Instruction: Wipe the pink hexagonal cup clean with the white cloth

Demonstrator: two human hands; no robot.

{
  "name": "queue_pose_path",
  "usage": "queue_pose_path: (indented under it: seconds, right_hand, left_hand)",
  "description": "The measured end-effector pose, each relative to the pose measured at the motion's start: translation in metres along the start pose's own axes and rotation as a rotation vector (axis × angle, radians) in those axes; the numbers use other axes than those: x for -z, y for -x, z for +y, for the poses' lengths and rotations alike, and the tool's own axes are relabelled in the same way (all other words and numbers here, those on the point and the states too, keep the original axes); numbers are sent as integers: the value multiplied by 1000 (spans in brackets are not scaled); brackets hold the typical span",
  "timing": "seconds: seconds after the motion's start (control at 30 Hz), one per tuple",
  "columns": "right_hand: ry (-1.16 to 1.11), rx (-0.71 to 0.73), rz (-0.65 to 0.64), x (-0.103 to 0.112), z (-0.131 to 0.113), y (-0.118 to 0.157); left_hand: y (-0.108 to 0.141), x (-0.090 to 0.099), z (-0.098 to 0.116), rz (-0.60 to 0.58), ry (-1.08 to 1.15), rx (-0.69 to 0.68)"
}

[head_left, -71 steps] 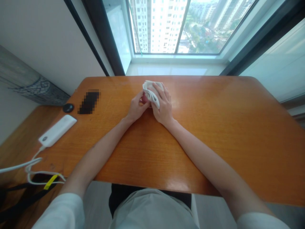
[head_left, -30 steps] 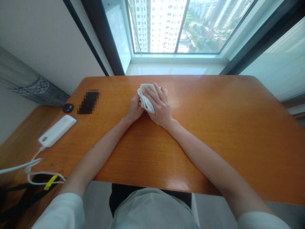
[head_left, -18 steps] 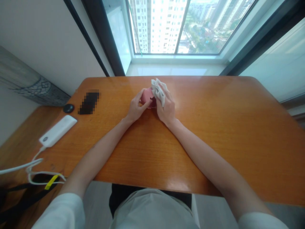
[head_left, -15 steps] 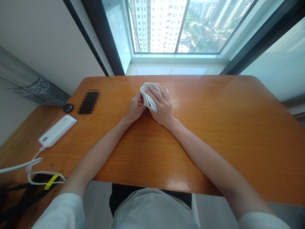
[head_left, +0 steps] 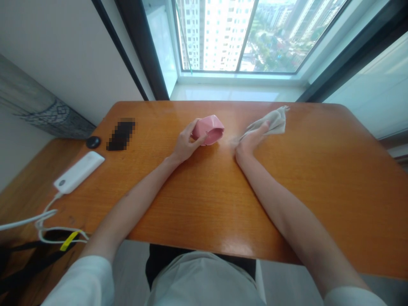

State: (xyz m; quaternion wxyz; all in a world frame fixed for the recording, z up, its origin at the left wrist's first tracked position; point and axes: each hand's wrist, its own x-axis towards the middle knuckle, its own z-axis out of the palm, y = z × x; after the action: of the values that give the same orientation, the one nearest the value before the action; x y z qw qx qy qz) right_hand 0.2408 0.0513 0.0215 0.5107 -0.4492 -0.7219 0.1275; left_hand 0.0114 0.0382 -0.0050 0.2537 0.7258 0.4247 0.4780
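Left grip (head_left: pixel 188 146) half closed, thumb and fingers curled around the side of a small pink bowl (head_left: pixel 208 129) and holding on. Bowl tipped over on its side, bumpy sides out, round open end turned down and toward the right grip (head_left: pixel 251 143). Bowl held just above or just on the surface, too close to tell which.

Right grip wide open and flat, palm down, long fingers stretched out and away from the bowl, with nothing held. Fingertips (head_left: pixel 263 127) lying on the near edge of a thin white cloth (head_left: pixel 269 123). Cloth all wrinkly, spread out flat on the surface, with one pointy corner near the far edge. Bowl and cloth apart, with a bare bit of wood between the two grips.

All of it on a shiny orange wood surface (head_left: pixel 287 204) with rounded corners. Further left on the surface, a dark block too blurred to tell (head_left: pixel 121 136), a small round black thing (head_left: pixel 93 142), and a white power bank (head_left: pixel 79 172) with a white cable (head_left: pixel 47 214) running off the side. Yellow tag (head_left: pixel 68 241) on the cable, near black straps (head_left: pixel 28 272). White sleeves (head_left: pixel 78 282) at both arms, and a grey shirt (head_left: pixel 204 280) at the bottom. Past the far edge, a big window (head_left: pixel 216 38) with tall buildings (head_left: pixel 216 29) and green trees (head_left: pixel 270 46) far below
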Motion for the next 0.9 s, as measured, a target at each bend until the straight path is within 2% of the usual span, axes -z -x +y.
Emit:
queue_pose_path:
  seconds: [0.2,0.3,0.37,0.5,0.63,0.8,0.9]
  right_hand:
    - [121,175,-128,-23,-36,23]
    - [181,292,-193,-27,-41,35]
    - [202,318,-195,-27,-38,39]
    - [188,212,-63,-24,-22,35]
    - [47,77,55,-27,-6,28]
    - [-98,-178,65,-30,7,21]
    - [-102,-206,53,-31,10,20]
  left_hand:
    - [1,-1,-13,10,9,-20]
    - [1,1,-22,9,14,-49]
    - [1,1,-24,14,8,-56]
    - [-1,-3,-18,22,1,-40]
    - [-3,-4,-13,29,9,-19]
    - [-2,0,-11,30,-33,-13]
    - [-1,1,-11,24,-59,-9]
